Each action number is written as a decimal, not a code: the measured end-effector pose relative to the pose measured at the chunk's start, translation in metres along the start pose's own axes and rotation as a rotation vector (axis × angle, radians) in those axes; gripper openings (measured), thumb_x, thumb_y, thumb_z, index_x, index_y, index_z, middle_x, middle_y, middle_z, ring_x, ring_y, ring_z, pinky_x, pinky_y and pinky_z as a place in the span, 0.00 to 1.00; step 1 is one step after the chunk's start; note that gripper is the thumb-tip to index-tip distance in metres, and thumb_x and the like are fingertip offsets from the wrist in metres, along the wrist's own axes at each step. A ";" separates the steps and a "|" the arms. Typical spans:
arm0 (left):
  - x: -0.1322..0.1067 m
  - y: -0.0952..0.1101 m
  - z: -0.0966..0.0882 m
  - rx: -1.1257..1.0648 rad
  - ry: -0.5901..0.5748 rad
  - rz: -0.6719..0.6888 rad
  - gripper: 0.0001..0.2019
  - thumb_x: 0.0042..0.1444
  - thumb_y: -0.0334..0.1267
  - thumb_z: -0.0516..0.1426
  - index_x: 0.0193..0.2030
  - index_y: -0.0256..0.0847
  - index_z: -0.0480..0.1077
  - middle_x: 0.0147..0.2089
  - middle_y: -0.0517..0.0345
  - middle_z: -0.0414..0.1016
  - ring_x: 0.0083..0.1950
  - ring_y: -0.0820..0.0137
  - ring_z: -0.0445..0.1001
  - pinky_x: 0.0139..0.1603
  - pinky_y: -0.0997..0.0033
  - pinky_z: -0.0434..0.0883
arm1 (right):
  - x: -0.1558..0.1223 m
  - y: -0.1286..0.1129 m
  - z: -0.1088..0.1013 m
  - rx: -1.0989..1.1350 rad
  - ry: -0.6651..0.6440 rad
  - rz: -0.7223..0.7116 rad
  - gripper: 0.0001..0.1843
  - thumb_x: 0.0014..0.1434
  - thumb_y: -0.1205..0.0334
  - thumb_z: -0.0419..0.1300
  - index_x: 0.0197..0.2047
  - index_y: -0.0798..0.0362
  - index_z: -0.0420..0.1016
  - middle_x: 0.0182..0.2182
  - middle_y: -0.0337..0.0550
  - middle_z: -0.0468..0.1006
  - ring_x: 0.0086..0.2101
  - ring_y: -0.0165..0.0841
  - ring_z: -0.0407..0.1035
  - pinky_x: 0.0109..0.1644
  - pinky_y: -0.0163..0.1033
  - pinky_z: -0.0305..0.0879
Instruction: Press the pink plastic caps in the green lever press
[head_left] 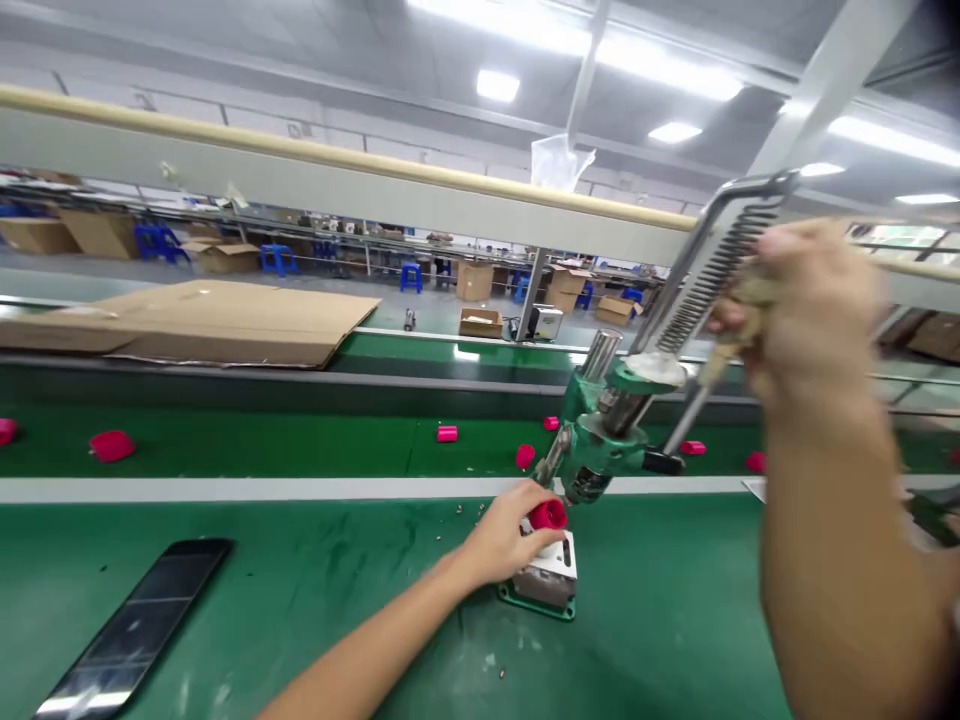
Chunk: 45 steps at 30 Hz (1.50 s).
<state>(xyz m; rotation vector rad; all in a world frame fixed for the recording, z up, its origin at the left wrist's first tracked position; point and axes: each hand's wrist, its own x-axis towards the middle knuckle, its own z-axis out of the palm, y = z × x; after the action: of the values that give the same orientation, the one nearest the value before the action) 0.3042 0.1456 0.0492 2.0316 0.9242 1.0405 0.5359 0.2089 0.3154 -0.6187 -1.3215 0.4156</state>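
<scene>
A green hand press (609, 432) stands on the green bench, its metal base block (551, 578) near the middle. My left hand (510, 535) pinches a small red plastic part (548, 514) and holds it on the base block under the press head. My right hand (806, 315), blurred by motion, is closed round the press lever handle (731, 345) at the upper right, beside the long return spring (712, 275).
A dark phone (139, 625) lies on the bench at the lower left. Several red parts (112, 445) are scattered along the green conveyor belt (300, 445) behind. Flattened cardboard (202, 320) lies beyond it. Boxes and blue stools fill the far floor.
</scene>
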 end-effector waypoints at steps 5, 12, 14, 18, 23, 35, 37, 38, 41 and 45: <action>0.003 -0.041 -0.088 0.636 -0.067 -0.161 0.17 0.64 0.41 0.59 0.58 0.44 0.75 0.54 0.47 0.79 0.54 0.56 0.76 0.57 0.60 0.70 | 0.021 0.032 0.028 0.136 0.100 -0.021 0.05 0.64 0.70 0.52 0.36 0.52 0.63 0.20 0.33 0.65 0.12 0.23 0.49 0.17 0.31 0.42; -0.003 -0.112 -0.169 0.985 0.042 -0.486 0.26 0.61 0.41 0.58 0.67 0.40 0.68 0.66 0.33 0.70 0.67 0.40 0.67 0.64 0.40 0.64 | 0.019 0.038 0.028 0.079 0.107 -0.048 0.04 0.68 0.69 0.53 0.39 0.56 0.65 0.20 0.35 0.66 0.15 0.19 0.52 0.23 0.27 0.46; 0.014 -0.118 -0.168 0.990 0.052 -0.432 0.28 0.61 0.42 0.59 0.68 0.41 0.66 0.70 0.34 0.66 0.72 0.41 0.61 0.68 0.39 0.60 | 0.019 0.036 0.028 0.086 0.109 -0.046 0.04 0.68 0.69 0.52 0.39 0.57 0.65 0.20 0.35 0.65 0.15 0.20 0.52 0.23 0.27 0.46; 0.040 -0.114 -0.163 0.892 0.018 -0.347 0.20 0.58 0.37 0.62 0.58 0.39 0.74 0.55 0.38 0.78 0.61 0.48 0.73 0.63 0.47 0.68 | 0.015 0.034 0.029 0.101 0.123 -0.031 0.05 0.67 0.71 0.52 0.38 0.56 0.65 0.20 0.35 0.65 0.14 0.21 0.53 0.21 0.27 0.44; 0.014 -0.090 -0.147 0.710 0.147 -0.170 0.19 0.70 0.40 0.53 0.66 0.44 0.66 0.65 0.48 0.73 0.64 0.63 0.72 0.65 0.62 0.69 | 0.011 0.031 0.028 0.122 0.088 -0.068 0.06 0.67 0.71 0.52 0.37 0.57 0.66 0.21 0.35 0.66 0.16 0.19 0.55 0.20 0.25 0.47; -0.013 -0.092 -0.143 0.517 0.302 -0.262 0.19 0.66 0.42 0.58 0.63 0.44 0.68 0.60 0.50 0.77 0.61 0.60 0.76 0.64 0.58 0.72 | 0.015 0.033 0.027 0.190 0.094 -0.118 0.05 0.66 0.69 0.54 0.36 0.53 0.66 0.25 0.40 0.64 0.18 0.25 0.60 0.14 0.27 0.47; -0.014 -0.105 -0.148 0.554 0.206 -0.403 0.19 0.63 0.41 0.59 0.60 0.41 0.70 0.54 0.49 0.81 0.56 0.58 0.79 0.59 0.57 0.75 | 0.015 0.033 0.027 0.186 0.099 -0.105 0.06 0.67 0.70 0.54 0.36 0.54 0.65 0.25 0.40 0.65 0.19 0.25 0.60 0.15 0.27 0.48; -0.014 -0.108 -0.149 0.571 0.171 -0.442 0.20 0.62 0.40 0.60 0.59 0.40 0.71 0.52 0.48 0.81 0.54 0.56 0.79 0.58 0.55 0.76 | 0.015 0.033 0.028 0.188 0.096 -0.109 0.06 0.67 0.70 0.53 0.36 0.54 0.65 0.25 0.39 0.65 0.18 0.25 0.60 0.15 0.27 0.48; -0.008 -0.107 -0.144 0.649 0.185 -0.397 0.25 0.62 0.37 0.58 0.66 0.39 0.68 0.63 0.42 0.74 0.64 0.49 0.73 0.66 0.47 0.69 | 0.016 0.034 0.029 0.180 0.096 -0.122 0.07 0.68 0.70 0.52 0.37 0.54 0.64 0.22 0.37 0.64 0.16 0.23 0.54 0.15 0.27 0.45; 0.018 -0.091 -0.125 0.856 -0.174 -0.071 0.34 0.58 0.24 0.53 0.70 0.50 0.65 0.73 0.50 0.65 0.75 0.52 0.58 0.72 0.48 0.58 | 0.017 0.037 0.030 0.140 0.094 -0.086 0.08 0.71 0.70 0.49 0.38 0.55 0.63 0.20 0.34 0.63 0.15 0.20 0.52 0.20 0.24 0.44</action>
<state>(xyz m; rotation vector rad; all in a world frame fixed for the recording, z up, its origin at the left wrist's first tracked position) 0.1793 0.2382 0.0411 2.6755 1.4999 0.4252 0.5129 0.2531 0.3086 -0.4578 -1.2132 0.4005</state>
